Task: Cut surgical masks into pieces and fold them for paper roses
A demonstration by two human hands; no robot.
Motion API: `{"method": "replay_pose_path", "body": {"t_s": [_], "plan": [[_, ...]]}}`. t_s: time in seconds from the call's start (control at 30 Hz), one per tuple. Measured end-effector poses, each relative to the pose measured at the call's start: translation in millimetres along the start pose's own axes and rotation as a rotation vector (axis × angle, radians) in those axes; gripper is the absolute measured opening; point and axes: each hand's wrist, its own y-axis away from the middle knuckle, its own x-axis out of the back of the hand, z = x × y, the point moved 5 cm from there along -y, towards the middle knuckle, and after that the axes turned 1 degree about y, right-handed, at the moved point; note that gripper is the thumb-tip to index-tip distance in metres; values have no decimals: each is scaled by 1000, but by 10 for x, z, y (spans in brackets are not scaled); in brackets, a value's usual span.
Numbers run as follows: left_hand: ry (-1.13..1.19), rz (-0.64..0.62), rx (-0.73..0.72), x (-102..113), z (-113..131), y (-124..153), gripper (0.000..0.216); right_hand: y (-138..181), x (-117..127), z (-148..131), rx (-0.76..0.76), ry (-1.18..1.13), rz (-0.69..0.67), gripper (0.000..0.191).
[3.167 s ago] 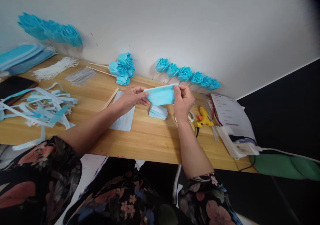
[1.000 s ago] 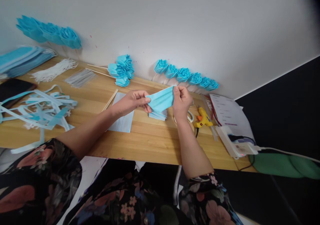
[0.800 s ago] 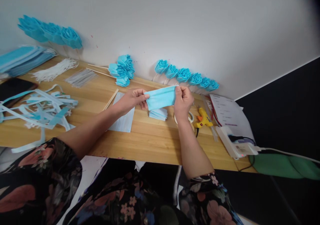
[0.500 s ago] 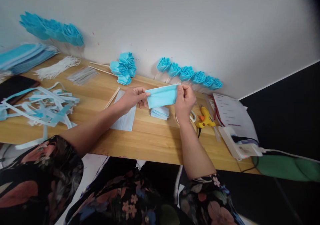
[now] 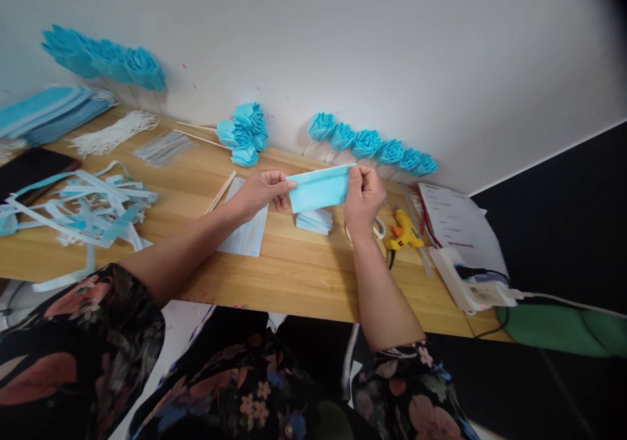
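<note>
Your left hand point(image 5: 265, 192) and right hand point(image 5: 365, 197) pinch the light-blue rectangular fabric sheet point(image 5: 321, 188) above the brown wooden surface point(image 5: 294, 277), well inside its near edge; grey-white wall point(image 5: 367, 48) behind

Behind the white power strip point(image 5: 448, 277) lie printed sheets point(image 5: 455, 218); right of it, a pale cable point(image 5: 563, 297) and green object point(image 5: 543, 329); far left of it, a phone point(image 5: 39, 164).
</note>
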Motion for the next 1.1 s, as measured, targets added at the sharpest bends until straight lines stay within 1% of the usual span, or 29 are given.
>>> {"method": "replay_pose_path", "body": {"t_s": [0.13, 0.33, 0.5, 0.73, 0.9, 1.1], "plan": [[5, 13, -20, 5, 16, 3, 35, 2, 5, 3, -15, 0, -2, 36], [-4, 21, -33, 11, 27, 7, 35, 4, 2, 3, 5, 9, -14, 36], [-9, 3, -31, 6, 29, 4, 35, 8, -2, 11, -4, 13, -10, 37], [21, 9, -39, 0, 23, -5, 32, 22, 6, -60, -13, -12, -7, 37], [26, 35, -44, 17, 36, -19, 33, 41, 14, -100, 3, -42, -1, 36], [20, 71, -35, 31, 40, -15, 35, 43, -4, -59, -2, -10, -7, 38]]}}
